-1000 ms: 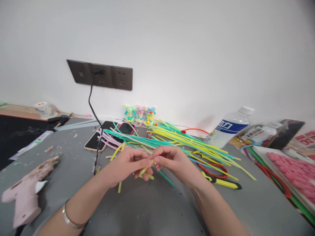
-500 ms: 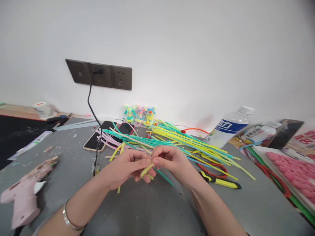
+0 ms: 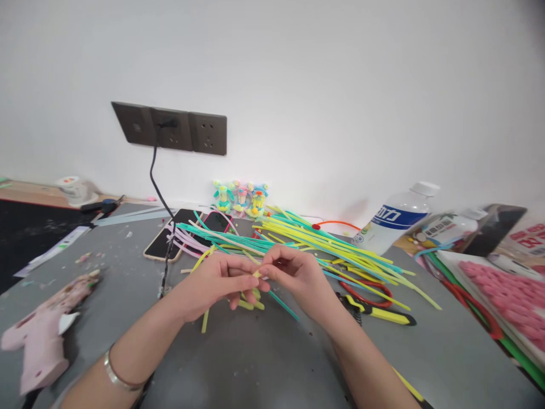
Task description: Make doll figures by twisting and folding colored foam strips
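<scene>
Close together over the grey table, my left hand (image 3: 223, 281) and my right hand (image 3: 296, 274) are both closed on a bent yellow pipe cleaner (image 3: 257, 274). Thumb and fingertips of each hand pinch it, and the hands nearly touch. Part of it, or more yellow stem, shows below among my left fingers; how it is bent is partly hidden. Behind my hands lies a loose heap of yellow pipe cleaners (image 3: 293, 232), teal pipe cleaners (image 3: 225, 237) and lilac ones (image 3: 187, 238).
Yellow-handled pliers (image 3: 387, 314) lie right of my hands. A pink glue gun (image 3: 42, 335) is at left, two phones (image 3: 164, 241) behind. Small pipe-cleaner figures (image 3: 240, 199) stand against the wall. A bottle (image 3: 395, 218) and a pink braided piece (image 3: 506, 295) are at right.
The yellow loop that stood out below my fingertips has turned inward among my left fingers, and a short yellow tip now shows at the pinch. The hands stay in nearly the same place.
</scene>
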A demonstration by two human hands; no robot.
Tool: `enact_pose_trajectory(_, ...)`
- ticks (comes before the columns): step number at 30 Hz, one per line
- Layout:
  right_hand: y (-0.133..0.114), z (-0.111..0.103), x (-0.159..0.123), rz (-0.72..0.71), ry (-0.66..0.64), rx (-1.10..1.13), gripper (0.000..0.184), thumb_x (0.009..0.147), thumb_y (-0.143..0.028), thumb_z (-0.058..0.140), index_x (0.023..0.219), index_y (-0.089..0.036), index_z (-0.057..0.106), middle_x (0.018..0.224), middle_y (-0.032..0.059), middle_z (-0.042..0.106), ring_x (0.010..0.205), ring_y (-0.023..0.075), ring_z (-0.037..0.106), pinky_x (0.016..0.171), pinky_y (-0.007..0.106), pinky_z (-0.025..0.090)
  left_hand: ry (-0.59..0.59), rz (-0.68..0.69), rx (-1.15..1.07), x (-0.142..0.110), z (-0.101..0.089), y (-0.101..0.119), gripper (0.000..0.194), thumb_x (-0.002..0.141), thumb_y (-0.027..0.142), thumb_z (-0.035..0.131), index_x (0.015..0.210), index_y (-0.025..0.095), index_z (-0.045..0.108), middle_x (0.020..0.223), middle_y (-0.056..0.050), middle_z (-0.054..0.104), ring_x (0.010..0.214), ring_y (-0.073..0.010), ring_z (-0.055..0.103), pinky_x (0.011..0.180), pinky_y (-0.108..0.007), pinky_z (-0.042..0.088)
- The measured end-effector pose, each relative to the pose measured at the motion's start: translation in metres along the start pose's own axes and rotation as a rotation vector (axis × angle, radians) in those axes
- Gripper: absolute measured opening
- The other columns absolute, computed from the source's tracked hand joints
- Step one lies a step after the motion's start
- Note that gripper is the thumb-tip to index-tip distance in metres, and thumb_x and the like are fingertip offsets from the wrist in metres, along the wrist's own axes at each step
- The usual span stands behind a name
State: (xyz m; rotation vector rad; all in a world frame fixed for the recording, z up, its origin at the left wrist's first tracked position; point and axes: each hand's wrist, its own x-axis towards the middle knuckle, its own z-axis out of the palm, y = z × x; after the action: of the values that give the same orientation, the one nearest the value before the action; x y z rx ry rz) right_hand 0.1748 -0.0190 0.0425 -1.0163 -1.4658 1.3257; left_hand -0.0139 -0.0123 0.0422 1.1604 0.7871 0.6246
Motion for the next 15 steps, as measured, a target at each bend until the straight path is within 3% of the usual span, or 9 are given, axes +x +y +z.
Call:
enact_pose_trajectory(6, 0.004, -0.0033, 0.0032, 0.023, -0.01, 0.041, 0.029, 0.076, -0.045, 0.075, 0.077, -0.018, 0.068, 0.071, 0.0017, 0.066, 0.066, 0.0148, 0.061, 0.063, 0.027, 0.049, 0.088, 0.048, 0.151, 0.002, 0.0003, 0.0015, 0.026, 0.083, 0.035, 0.07, 0.094, 0.013, 0.073, 0.092, -0.012, 0.078, 0.067, -0.0149, 0.07, 0.05, -0.019, 0.047)
enact_pose_trajectory(10, 0.0057, -0.0053, 0.0039, 0.05, 0.018, 0.034, 0.029, 0.077, -0.047, 0.074, 0.077, -0.018, 0.07, 0.069, 0.0017, 0.068, 0.063, 0.0147, 0.062, 0.061, 0.027, 0.052, 0.145, 0.048, 0.146, 0.0024, 0.0011, 0.0018, 0.033, 0.081, 0.037, 0.072, 0.102, 0.014, 0.063, 0.09, -0.013, 0.079, 0.067, -0.0181, 0.072, 0.051, -0.022, 0.048)
enact_pose_trajectory(15, 0.0054, -0.004, 0.0039, 0.091, -0.059, 0.102, 0.028, 0.072, -0.043, 0.08, 0.075, -0.017, 0.07, 0.072, 0.0025, 0.07, 0.067, 0.0156, 0.064, 0.066, 0.028, 0.053, 0.107, 0.065, 0.147, 0.0028, -0.0004, -0.0011, 0.03, 0.081, 0.038, 0.071, 0.094, 0.017, 0.054, 0.08, -0.009, 0.078, 0.063, -0.0169, 0.071, 0.05, -0.021, 0.046)
